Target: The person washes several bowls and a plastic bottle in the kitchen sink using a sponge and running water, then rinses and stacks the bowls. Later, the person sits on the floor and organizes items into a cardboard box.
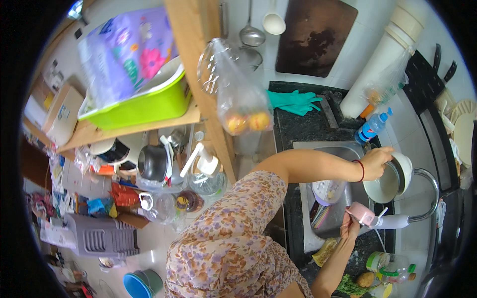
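At the upper side of the metal sink (pixel 346 231), my left hand (pixel 377 164), with a red cord at the wrist, grips the rims of a few stacked bowls (pixel 382 186), pale inside and tilted on edge. My right hand (pixel 349 225) holds the lower left edge of a pink plastic piece (pixel 361 213). That piece meets the white head of the tap (pixel 391 221); whether it is fixed there I cannot tell. In the sink lie a lilac-rimmed bowl (pixel 328 192) with scraps in it and several chopsticks (pixel 321 216).
Teal rubber gloves (pixel 294 101) and a blue bottle (pixel 370 128) stand or lie above the sink. Below it are a yellow sponge (pixel 324 252), leafy greens (pixel 348 285) and plastic bottles (pixel 397 266). A clear bag of fruit (pixel 248 111) hangs by the wooden shelf (pixel 149 123).
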### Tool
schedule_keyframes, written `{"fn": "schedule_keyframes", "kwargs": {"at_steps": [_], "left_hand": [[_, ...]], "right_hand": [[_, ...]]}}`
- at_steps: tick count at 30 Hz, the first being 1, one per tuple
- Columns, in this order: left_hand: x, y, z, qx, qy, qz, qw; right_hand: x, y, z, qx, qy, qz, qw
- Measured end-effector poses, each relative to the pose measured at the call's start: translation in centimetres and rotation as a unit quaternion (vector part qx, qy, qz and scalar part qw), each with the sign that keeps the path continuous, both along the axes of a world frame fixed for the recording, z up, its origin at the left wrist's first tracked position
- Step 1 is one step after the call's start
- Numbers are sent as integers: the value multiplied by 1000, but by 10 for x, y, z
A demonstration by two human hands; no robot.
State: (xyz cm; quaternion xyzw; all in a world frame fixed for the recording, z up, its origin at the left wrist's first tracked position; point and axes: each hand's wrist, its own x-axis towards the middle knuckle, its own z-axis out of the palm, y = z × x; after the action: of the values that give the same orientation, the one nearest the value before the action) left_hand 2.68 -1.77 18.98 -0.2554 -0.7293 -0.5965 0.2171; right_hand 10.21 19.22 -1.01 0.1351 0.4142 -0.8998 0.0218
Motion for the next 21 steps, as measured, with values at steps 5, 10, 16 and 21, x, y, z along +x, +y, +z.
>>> {"fn": "schedule_keyframes", "kwargs": {"at_steps": [5, 10, 16, 21], "left_hand": [[51, 3, 20, 173, -280, -100, 939], [100, -46, 33, 246, -208, -92, 942], [180, -154, 57, 222, -81, -9, 972], [286, -258, 83, 198, 1, 164, 966]], "right_hand": [[-6, 24, 0, -107, 1, 67, 992], [-14, -19, 39, -4, 19, 134, 991], [-4, -121, 155, 59, 102, 227, 967], [29, -252, 229, 26, 167, 367, 914]]}}
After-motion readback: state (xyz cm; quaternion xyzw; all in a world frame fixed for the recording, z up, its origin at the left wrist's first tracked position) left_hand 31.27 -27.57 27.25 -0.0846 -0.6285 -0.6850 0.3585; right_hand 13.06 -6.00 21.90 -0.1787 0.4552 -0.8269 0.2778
